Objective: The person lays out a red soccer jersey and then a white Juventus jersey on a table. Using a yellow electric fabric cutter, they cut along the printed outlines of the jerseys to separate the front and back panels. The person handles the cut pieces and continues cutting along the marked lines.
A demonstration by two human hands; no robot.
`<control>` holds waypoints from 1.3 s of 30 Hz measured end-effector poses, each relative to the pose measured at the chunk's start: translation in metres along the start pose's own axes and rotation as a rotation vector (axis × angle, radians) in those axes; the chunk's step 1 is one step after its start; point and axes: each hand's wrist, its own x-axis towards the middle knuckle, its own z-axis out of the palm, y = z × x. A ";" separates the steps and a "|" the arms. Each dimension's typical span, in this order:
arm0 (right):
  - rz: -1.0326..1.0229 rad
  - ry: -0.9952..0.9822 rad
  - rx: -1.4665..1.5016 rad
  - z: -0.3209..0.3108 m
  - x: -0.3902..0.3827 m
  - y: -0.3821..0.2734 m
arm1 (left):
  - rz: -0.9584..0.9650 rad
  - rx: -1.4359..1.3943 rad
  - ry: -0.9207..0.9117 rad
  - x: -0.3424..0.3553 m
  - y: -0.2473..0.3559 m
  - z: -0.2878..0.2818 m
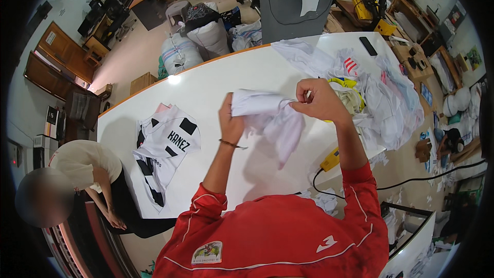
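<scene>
A white garment (275,126) hangs in loose folds above the middle of the white table (216,82). My left hand (230,121) is closed on its left side, the fingers mostly behind the cloth. At the upper right edge, my right hand (320,100) pinches the fabric between thumb and fingertips. The lower part of the garment is slightly blurred. To the left lies a white jersey (177,146) with black patches and lettering, apart from both hands. Beyond my right hand is a heap of white garments (383,95) with some yellow-green cloth (355,100) in it.
A black phone (368,46) lies by the far right edge. A yellow corded tool (330,160) rests at the near right edge, its cable running right. Another person (87,167) bends at the table's left end. Stuffed sacks (182,54) and a grey cabinet (298,5) stand beyond.
</scene>
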 end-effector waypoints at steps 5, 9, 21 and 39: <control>-0.161 0.048 0.201 0.064 -0.005 -0.037 | -0.023 0.687 -0.312 0.004 0.107 -0.004; -0.253 0.021 -0.002 0.097 0.001 -0.026 | 0.366 0.791 -0.214 0.001 0.120 -0.004; -0.173 0.262 0.437 0.028 -0.016 -0.082 | 0.588 0.955 0.249 0.052 0.175 -0.104; -0.355 0.041 0.143 -0.064 -0.022 -0.086 | 0.533 0.987 -0.557 0.070 0.278 -0.141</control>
